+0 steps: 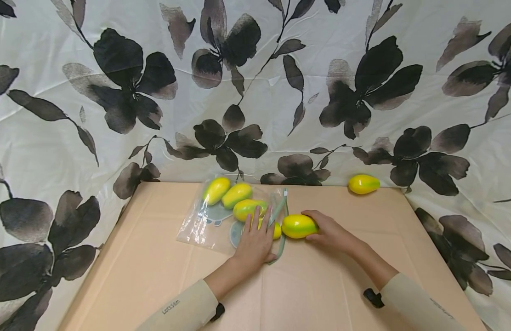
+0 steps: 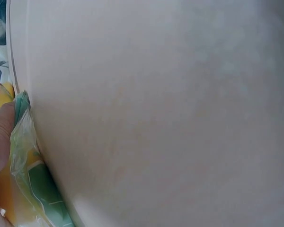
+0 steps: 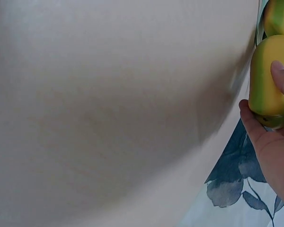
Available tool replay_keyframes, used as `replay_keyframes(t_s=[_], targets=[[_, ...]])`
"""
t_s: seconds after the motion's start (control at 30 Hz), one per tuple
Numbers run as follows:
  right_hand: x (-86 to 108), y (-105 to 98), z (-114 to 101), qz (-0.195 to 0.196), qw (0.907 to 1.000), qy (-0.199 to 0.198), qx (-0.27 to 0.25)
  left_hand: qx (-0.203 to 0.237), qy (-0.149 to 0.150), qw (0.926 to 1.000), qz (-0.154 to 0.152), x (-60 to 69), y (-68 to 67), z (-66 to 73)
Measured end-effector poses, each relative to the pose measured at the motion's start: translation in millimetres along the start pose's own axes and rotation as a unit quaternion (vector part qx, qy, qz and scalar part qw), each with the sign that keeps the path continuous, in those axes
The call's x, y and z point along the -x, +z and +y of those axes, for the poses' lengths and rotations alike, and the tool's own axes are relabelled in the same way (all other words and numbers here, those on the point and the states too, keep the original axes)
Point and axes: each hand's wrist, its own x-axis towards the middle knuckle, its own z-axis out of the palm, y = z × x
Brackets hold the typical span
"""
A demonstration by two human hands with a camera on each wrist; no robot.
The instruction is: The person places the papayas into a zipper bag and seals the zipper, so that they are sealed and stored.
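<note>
A glossy yellow-green mango point(image 1: 297, 226) is gripped at its right end by my right hand point(image 1: 332, 232), thumb and fingers around it. It lies at the mouth of a clear zip bag point(image 1: 197, 232) with a green closure strip. My left hand point(image 1: 253, 241) rests on the bag near that mouth, fingers mostly straight and spread. Several similar mangoes point(image 1: 236, 195) are inside, one partly hidden under my left fingers. The right wrist view shows the held mango point(image 3: 270, 71) against another one. In the left wrist view, my thumb point(image 2: 0, 137) lies at the bag's green edge point(image 2: 22, 101).
One more mango point(image 1: 364, 184) lies at the back right edge of the light brown tabletop point(image 1: 305, 294). A white cloth with dark flowers point(image 1: 297, 115) hangs behind the table and shows along both sides.
</note>
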Motion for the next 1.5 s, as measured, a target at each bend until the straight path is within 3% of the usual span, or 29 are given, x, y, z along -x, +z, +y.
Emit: replay_keyframes(t_s=[0.4,0.6,0.73,0.9,1.13,1.5], targets=[[-3.8,10,-3,-0.014,0.9997,-0.018,0.013,-0.028,0.005,0.9996,-0.002,-0.7,-0.7,0.9],[-3.8,15,-11,-0.042,0.9978,-0.046,0.025,-0.035,0.015,0.9992,0.010,-0.6,-0.7,1.6],[-4.5,16,-15,-0.049,0.9979,-0.042,0.002,-0.035,0.017,0.9992,0.012,-0.1,0.2,1.6],[-6.5,18,-16,-0.046,0.9976,-0.034,-0.038,-0.049,0.020,0.9986,0.003,0.0,0.7,1.1],[-12.8,22,-19,-0.040,0.9972,-0.056,-0.030,-0.064,0.022,0.9976,0.009,-0.1,-1.0,0.1],[-16.0,28,-21,-0.038,0.9981,-0.048,-0.013,-0.063,0.022,0.9977,0.015,0.7,0.8,-0.4]])
